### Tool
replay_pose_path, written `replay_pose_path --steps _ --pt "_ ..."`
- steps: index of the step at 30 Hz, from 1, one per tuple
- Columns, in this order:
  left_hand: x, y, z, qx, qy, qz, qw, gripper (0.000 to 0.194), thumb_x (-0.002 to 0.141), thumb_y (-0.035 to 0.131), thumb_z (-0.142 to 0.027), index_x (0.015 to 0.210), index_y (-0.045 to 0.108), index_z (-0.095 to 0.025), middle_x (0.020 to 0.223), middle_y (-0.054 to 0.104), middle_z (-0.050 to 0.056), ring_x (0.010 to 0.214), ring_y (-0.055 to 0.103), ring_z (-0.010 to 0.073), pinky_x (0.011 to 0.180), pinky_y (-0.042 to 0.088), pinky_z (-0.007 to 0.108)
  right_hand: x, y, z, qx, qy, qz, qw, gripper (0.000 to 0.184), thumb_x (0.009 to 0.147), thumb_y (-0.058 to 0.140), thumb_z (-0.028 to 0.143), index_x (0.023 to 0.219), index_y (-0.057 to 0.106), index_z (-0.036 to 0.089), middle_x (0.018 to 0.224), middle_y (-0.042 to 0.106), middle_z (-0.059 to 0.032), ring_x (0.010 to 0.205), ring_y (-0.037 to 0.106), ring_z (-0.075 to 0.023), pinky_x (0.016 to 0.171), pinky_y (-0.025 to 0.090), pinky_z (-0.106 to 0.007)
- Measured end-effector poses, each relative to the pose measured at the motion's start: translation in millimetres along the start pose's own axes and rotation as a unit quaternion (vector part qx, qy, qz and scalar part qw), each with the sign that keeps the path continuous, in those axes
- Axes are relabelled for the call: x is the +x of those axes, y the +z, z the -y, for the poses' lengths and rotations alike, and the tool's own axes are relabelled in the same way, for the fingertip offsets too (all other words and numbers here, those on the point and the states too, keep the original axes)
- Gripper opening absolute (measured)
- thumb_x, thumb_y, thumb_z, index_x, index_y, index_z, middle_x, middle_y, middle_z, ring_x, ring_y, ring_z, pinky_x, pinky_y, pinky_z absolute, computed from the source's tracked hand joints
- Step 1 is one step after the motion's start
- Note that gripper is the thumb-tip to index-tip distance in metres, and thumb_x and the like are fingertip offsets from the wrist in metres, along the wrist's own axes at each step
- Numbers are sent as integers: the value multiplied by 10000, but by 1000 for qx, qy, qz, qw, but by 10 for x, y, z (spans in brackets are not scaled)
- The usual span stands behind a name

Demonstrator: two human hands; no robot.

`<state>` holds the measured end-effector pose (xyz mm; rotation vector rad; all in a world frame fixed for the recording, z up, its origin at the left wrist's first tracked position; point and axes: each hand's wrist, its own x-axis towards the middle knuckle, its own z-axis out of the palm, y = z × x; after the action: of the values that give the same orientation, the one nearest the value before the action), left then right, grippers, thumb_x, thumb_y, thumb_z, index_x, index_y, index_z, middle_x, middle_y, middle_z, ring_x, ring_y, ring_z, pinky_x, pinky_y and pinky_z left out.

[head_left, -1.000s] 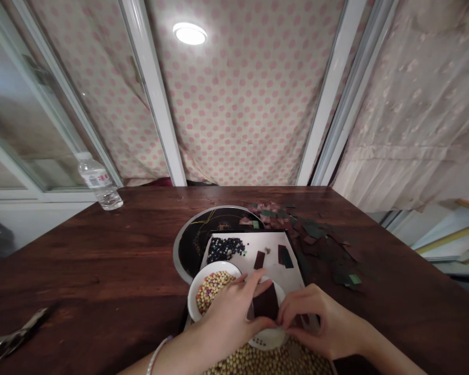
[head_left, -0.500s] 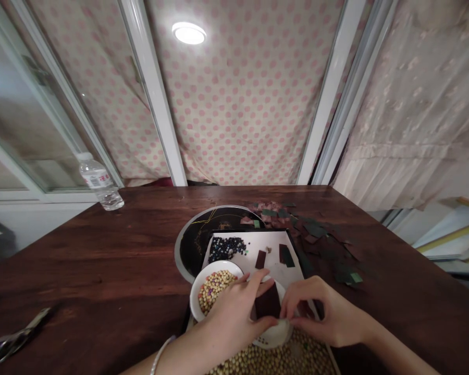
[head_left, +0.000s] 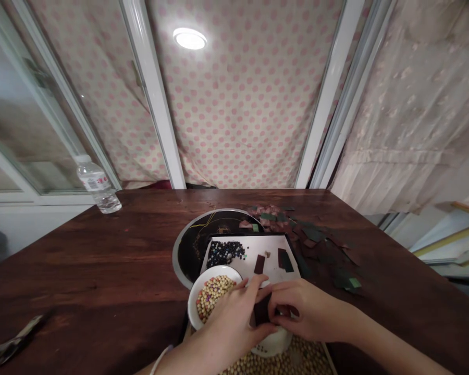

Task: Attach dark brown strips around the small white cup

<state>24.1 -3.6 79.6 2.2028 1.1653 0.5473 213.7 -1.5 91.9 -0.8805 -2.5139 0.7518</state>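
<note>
A dark reddish-brown wooden table [head_left: 82, 250] carries everything here. Far off beyond the left hand [head_left: 234, 317], near the table's back edge, a plastic water bottle [head_left: 98, 190] stands upright. Ahead of the right hand [head_left: 308, 312], dark green and pinkish scraps [head_left: 320, 245] lie strewn about. Just ahead of the left hand sits a round black disc with a silver rim [head_left: 189, 255]. Well to the left of that hand lies a metal tool [head_left: 11, 346], too blurred to name.

Smooth, glossy white ceramic bowl [head_left: 219, 270]
</note>
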Motion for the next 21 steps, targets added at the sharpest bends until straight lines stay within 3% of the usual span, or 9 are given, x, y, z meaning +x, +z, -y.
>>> replay_pose_path --steps 10,16,21 --pt "10 0 2 -21 -31 3 999 498 598 715 -254 1047 508 -191 1044 618 113 975 574 346 795 454 480 -36 -15 -41 -42 8 -7 999 139 705 547 49 742 586 178 776 633 7 675 546 -107 595 368 -209" --pt "2 16 10 -54 -18 10 998 529 598 738 -219 1076 511 -194 1132 608 107 1054 540 332 868 419 473 -74 -81 -43 -97 7 -10 995 102 747 536 85 726 581 174 718 612 6 658 527 -115 583 343 -229" --pt "26 -13 -18 -32 -34 16 999 496 591 739 -232 1030 518 -164 1057 633 132 992 565 355 804 437 485 -7 -45 14 -62 -9 -7 998 110 748 554 82 762 599 181 806 642 0 721 563 -116 631 377 -224"
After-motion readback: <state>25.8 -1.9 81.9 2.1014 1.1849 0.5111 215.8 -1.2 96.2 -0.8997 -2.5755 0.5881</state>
